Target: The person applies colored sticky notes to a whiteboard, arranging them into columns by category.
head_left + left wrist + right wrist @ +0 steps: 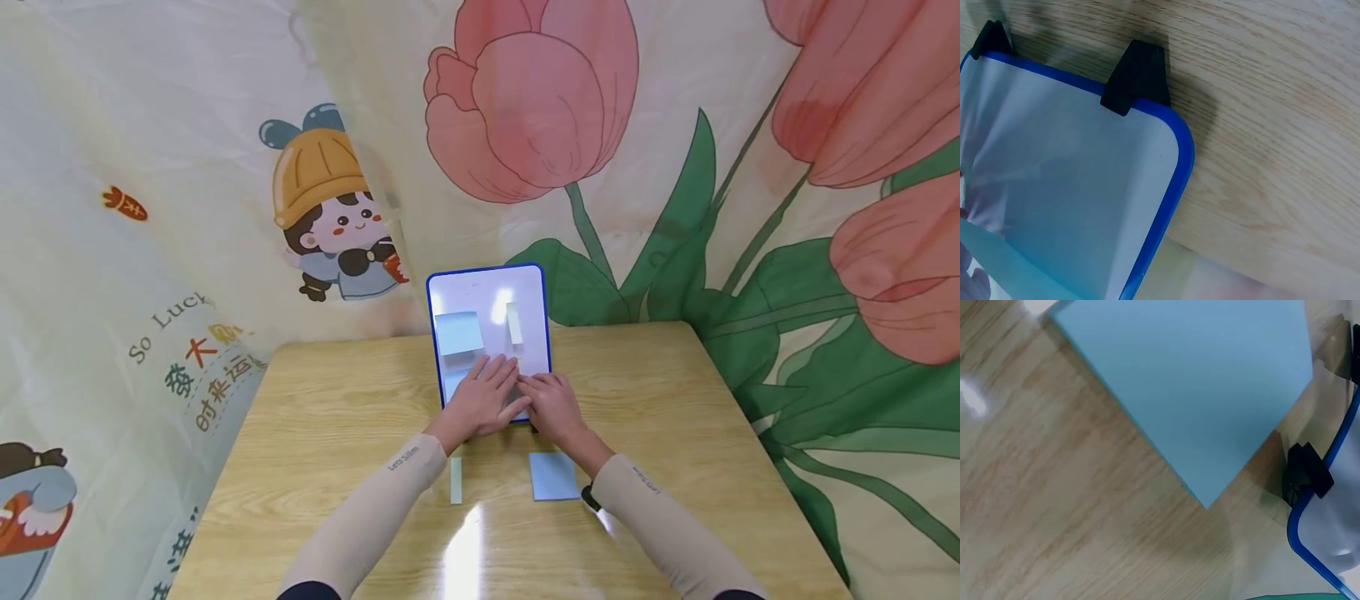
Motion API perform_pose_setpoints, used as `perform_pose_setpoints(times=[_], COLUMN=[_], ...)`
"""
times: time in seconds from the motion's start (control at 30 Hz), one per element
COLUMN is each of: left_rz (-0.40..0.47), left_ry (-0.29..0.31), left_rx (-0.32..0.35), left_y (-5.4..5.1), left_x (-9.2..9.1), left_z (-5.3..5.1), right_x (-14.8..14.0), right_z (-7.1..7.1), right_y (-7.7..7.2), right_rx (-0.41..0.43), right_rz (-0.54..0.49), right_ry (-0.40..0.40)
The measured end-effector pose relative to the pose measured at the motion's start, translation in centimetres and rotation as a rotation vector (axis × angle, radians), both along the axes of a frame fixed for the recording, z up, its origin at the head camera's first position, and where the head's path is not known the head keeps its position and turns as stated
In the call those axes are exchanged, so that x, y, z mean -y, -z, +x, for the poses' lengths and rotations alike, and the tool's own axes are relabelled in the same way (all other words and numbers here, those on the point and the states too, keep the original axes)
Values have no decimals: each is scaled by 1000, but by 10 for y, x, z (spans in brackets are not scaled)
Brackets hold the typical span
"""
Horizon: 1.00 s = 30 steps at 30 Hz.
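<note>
A small whiteboard (487, 293) with a blue rim leans upright on the table. On it are a light blue sticky note (459, 333) at upper left, another partly hidden blue note (454, 382) below, and a narrow pale strip (513, 323) at right. My left hand (483, 398) lies over the lower board, fingers extended, beside the lower note. My right hand (553, 406) is at the board's lower right, its fingertips meeting the left hand's fingers. Whether it pinches anything is hidden. Neither wrist view shows the fingers' contact clearly.
A pad of blue sticky notes (553, 477) lies on the wooden table (337, 417) below the right hand. A narrow pale green strip pad (456, 481) lies farther left. Black feet (1138, 78) hold the board's lower edge. A printed cloth (675, 250) hangs behind.
</note>
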State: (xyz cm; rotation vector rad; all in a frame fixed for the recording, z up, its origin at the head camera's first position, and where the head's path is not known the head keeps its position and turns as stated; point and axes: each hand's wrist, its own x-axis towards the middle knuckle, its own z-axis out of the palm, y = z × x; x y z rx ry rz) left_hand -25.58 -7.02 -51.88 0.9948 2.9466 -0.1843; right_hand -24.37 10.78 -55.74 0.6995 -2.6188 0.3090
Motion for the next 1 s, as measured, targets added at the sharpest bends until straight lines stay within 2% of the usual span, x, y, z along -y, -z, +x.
perform_pose_setpoints(times=[0.3,0.43,0.73,1.0], left_rz=[6,9,0,39], left_ry=[11,17,16,-1], left_rx=[-50,-41,-31,-1], left_y=[4,6,4,6], left_x=[0,1,0,0], left_z=[-1,-1,0,-2], right_x=[-1,-2,-10,-16], right_z=[2,3,-4,-11], right_y=[9,12,9,2], right_rx=[-76,-83,-90,-18], right_rz=[27,47,73,180], right_ry=[8,9,-55,-54])
